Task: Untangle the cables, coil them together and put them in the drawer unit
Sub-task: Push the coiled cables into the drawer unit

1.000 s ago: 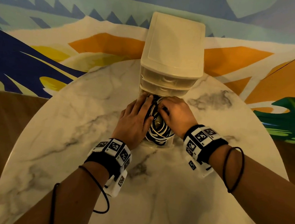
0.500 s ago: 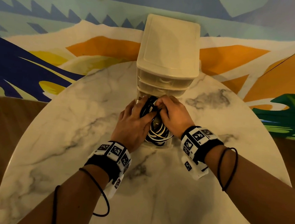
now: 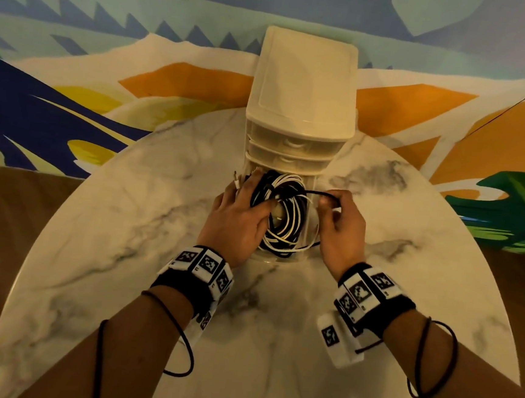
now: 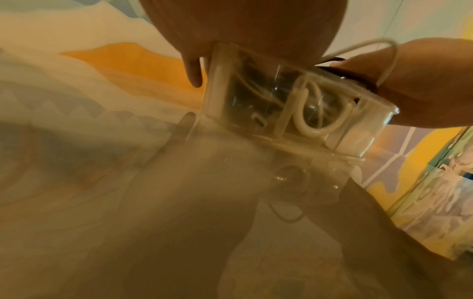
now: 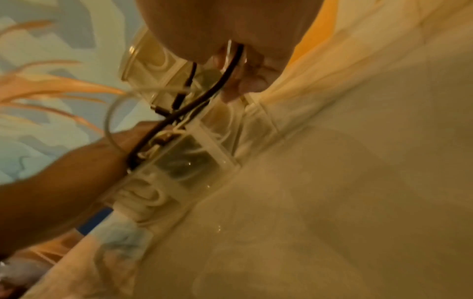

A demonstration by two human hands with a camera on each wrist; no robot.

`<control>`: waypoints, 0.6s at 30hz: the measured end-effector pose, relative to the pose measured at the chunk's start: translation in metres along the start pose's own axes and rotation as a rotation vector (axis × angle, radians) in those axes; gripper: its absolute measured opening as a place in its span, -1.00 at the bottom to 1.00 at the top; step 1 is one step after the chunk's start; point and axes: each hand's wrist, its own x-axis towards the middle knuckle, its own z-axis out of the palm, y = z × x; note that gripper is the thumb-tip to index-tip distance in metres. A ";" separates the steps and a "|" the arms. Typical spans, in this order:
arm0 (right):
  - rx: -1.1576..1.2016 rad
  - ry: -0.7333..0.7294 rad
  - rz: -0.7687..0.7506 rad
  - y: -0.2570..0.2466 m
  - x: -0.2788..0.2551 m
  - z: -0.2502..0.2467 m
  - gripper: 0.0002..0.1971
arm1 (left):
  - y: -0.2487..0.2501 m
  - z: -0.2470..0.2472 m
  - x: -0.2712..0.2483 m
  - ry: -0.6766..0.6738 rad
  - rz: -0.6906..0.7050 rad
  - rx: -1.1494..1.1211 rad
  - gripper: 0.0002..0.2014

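A cream drawer unit [image 3: 304, 85] stands at the far side of the marble table [image 3: 123, 250]. Its clear bottom drawer [image 3: 268, 258] is pulled out toward me. A coil of black and white cables [image 3: 284, 220] lies in the drawer, seen through its clear wall [image 4: 294, 105] in the left wrist view. My left hand [image 3: 237, 215] presses on the left side of the coil with its thumb across the cables. My right hand [image 3: 341, 224] pinches a black cable end [image 3: 315, 193] that sticks out to the right of the coil; the black cable [image 5: 222, 78] runs between its fingers.
The two upper drawers [image 3: 291, 147] are closed. A painted wall [image 3: 110, 42] rises right behind the unit. Bare marble lies to the left, right and front of the drawer. Brown floor [image 3: 6, 208] shows beyond the table edge.
My right hand has lifted off the coil and moved right, now pinching a black cable end. The left hand stays pressed on the coil. The coil is more exposed.
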 end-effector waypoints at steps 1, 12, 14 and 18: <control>-0.054 -0.010 -0.036 0.001 0.002 0.002 -0.91 | 0.001 0.000 0.000 0.001 -0.001 -0.003 -0.59; -0.278 -0.078 -0.218 0.002 0.024 -0.006 -0.70 | -0.001 0.002 -0.001 -0.007 -0.005 -0.072 -0.56; -0.258 -0.113 -0.218 0.004 0.025 -0.007 -0.70 | -0.001 0.002 -0.001 0.009 -0.002 -0.093 -0.58; -0.436 -0.226 -0.250 -0.004 0.032 -0.002 -0.73 | 0.000 0.002 -0.002 0.033 -0.003 -0.122 -0.59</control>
